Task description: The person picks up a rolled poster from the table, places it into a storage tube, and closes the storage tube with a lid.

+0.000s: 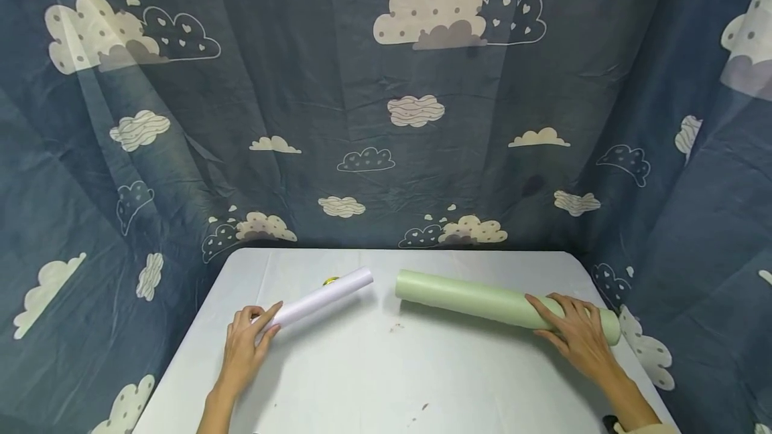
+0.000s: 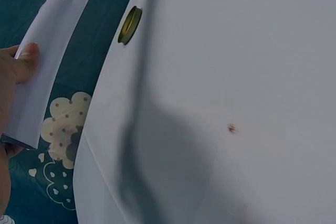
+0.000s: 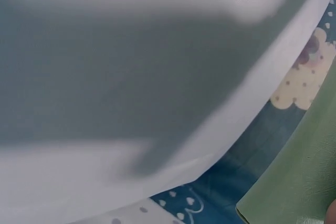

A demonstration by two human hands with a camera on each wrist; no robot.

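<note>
My left hand [image 1: 242, 347] grips the near end of a thin pale-white paper roll [image 1: 326, 296], thumb on one side and fingers on the other. The roll slants up to the right, its shadow below it on the table. In the left wrist view the thumb presses the sheet [image 2: 50, 61] of this roll. On the right, my right hand [image 1: 580, 335] holds a thicker light-green roll [image 1: 470, 297] near its right end, fingers over the top. The right wrist view shows part of the green roll [image 3: 299, 182]; most of the hand is outside it.
A small gold-yellow ring [image 2: 129, 25], perhaps a tape roll, lies near the far edge of the white-covered table [image 1: 386, 367], partly behind the white roll. Small brown marks [image 1: 396, 328] dot the cover. A dark blue cloud-patterned curtain [image 1: 362, 119] surrounds the table's back and sides.
</note>
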